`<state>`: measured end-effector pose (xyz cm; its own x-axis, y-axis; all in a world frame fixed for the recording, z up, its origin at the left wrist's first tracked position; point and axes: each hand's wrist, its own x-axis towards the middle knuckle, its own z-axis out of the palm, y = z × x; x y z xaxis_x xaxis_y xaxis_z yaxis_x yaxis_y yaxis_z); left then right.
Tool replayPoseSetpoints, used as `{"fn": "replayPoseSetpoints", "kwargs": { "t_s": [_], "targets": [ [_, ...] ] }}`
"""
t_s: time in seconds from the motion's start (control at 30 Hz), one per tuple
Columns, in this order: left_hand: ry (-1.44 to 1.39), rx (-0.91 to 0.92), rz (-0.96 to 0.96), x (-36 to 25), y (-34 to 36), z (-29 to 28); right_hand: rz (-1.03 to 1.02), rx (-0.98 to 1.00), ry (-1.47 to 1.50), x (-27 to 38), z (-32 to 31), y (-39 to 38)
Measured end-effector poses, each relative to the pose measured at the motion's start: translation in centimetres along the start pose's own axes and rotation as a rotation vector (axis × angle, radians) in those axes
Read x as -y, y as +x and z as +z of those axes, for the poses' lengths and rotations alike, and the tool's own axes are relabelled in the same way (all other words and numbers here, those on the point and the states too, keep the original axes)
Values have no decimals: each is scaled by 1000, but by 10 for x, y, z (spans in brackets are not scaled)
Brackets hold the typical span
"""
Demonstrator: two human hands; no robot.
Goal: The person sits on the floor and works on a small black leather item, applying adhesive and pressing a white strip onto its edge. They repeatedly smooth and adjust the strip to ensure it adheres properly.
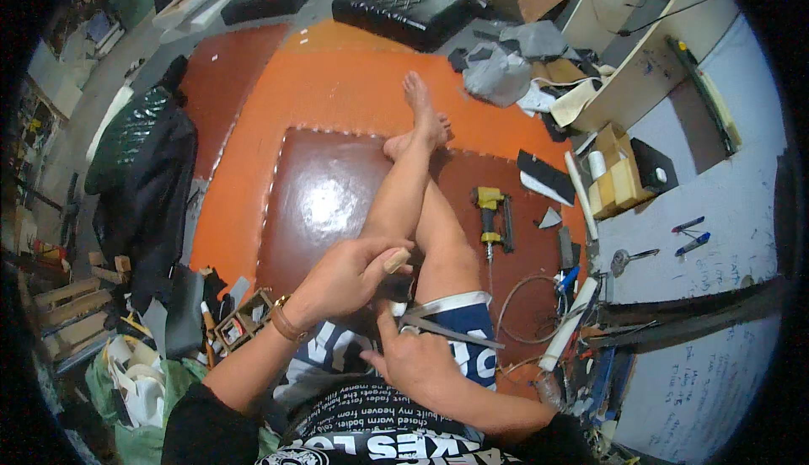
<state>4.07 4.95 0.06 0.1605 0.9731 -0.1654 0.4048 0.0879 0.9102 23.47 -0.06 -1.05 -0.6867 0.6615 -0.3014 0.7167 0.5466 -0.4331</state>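
I sit with my legs stretched out and crossed on the floor mat. My left hand point(358, 271), with a watch on its wrist, is closed above my lap. By its thumb shows a small beige piece point(396, 260), which I cannot tell apart from a wrapping on the thumb. My right hand point(417, 364) lies just below it, fingers curled at the handle end of metal scissors point(459, 334). The blades point right across my blue shorts. Something dark and white between the hands is mostly hidden by the fingers.
A yellow-and-black air stapler point(489, 212) with a hose lies right of my legs on the brown and orange mat point(337, 69). Black cushions point(400, 6) stand at the far side. Pens point(693, 244) and a box point(619, 174) are on the right. Scraps fill a green bag point(135, 381).
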Motion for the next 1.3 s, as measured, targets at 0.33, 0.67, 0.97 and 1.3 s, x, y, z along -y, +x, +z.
{"fn": "replayPoseSetpoints", "kwargs": {
  "t_s": [0.33, 0.67, 0.97, 1.3],
  "targets": [
    [-61, -37, -20, -3, -4, 9, -135, 467, 2603, -14, 2, -30],
    [-136, -108, 19, 5, -8, 11, -225, 528, 2881, -9, 44, -18],
    [-173, -131, 61, 9, -10, 14, -122, 497, 2912, -11, 21, -35],
    [45, -73, 27, -1, -13, 8, -167, 648, 2796, -19, 42, -19]
  ]
}}
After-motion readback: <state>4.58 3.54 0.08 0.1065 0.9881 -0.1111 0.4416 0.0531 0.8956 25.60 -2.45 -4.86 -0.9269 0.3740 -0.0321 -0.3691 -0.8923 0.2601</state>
